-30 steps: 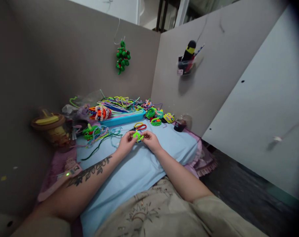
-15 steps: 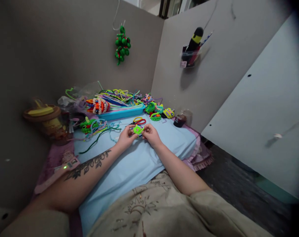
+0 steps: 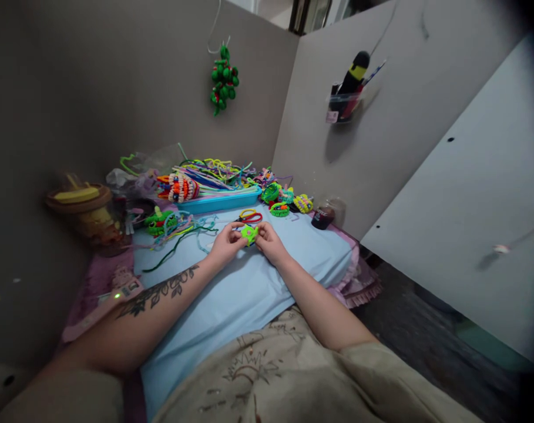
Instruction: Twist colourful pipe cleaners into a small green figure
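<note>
Both of my hands meet over a light blue cloth (image 3: 231,305) and pinch a small neon green pipe-cleaner piece (image 3: 249,234) between them. My left hand (image 3: 225,245) grips it from the left, fingers curled. My right hand (image 3: 268,241) grips it from the right, fingers curled too. Just beyond the piece lie scissors with red and yellow handles (image 3: 248,217).
A blue tray (image 3: 218,201) heaped with coloured pipe cleaners stands at the back. Small finished pipe-cleaner figures (image 3: 286,200) lie to its right, a dark jar (image 3: 322,217) beyond them. A lidded cup (image 3: 88,211) stands at left. Loose strands (image 3: 178,232) trail beside a green figure. Grey panels wall in the space.
My hands have stayed together on the green piece and turned it slightly. The view has shifted a little.
</note>
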Available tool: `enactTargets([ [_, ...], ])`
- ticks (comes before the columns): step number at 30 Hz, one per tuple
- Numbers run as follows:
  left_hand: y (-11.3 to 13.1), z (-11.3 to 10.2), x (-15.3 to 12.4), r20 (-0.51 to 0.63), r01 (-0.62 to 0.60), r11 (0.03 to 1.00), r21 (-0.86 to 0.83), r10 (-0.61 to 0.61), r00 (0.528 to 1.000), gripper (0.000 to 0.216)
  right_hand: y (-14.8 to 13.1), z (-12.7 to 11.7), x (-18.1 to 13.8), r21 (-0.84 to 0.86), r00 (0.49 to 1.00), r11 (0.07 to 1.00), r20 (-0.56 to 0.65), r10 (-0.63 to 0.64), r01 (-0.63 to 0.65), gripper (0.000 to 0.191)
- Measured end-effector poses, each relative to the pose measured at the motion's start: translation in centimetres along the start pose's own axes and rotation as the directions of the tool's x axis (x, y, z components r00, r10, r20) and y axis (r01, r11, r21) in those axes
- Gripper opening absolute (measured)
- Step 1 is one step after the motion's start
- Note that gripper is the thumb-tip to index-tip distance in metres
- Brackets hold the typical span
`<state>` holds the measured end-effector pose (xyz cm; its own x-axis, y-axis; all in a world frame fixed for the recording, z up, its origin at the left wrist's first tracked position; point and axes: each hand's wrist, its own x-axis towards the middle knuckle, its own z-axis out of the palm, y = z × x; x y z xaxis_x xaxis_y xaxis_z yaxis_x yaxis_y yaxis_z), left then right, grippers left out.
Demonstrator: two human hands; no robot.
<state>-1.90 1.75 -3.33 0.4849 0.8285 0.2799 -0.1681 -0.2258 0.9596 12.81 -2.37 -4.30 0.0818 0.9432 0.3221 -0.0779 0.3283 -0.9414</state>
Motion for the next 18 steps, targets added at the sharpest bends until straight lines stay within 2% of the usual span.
enactTargets([
  [6, -0.06, 0.0, 0.05, 0.001, 0.008, 0.998, -0.054, -0.008, 1.0, 0.043, -0.06, 0.08, -0.01, -0.063, 0.997, 0.995, -0.031, -0.075, 0.073, 0.03],
  [11, 0.07, 0.09, -0.23, 0.014, -0.03, 0.999, -0.04, 0.031, 0.999, 0.045, 0.32, -0.05, 0.26, -0.117, 0.997, 0.992, -0.051, -0.054, 0.047, 0.036],
  [14, 0.21, 0.17, -0.28, -0.03, -0.017, 1.0, 0.018, 0.017, 0.999, 0.043, 0.52, -0.09, 0.35, -0.105, 0.996, 0.993, -0.051, -0.068, 0.063, 0.034],
  [18, 0.35, 0.41, -0.31, -0.05, -0.025, 1.0, 0.004, 0.025, 0.998, 0.039, 0.41, -0.07, 0.24, -0.095, 0.994, 0.994, -0.081, -0.068, 0.06, 0.028],
])
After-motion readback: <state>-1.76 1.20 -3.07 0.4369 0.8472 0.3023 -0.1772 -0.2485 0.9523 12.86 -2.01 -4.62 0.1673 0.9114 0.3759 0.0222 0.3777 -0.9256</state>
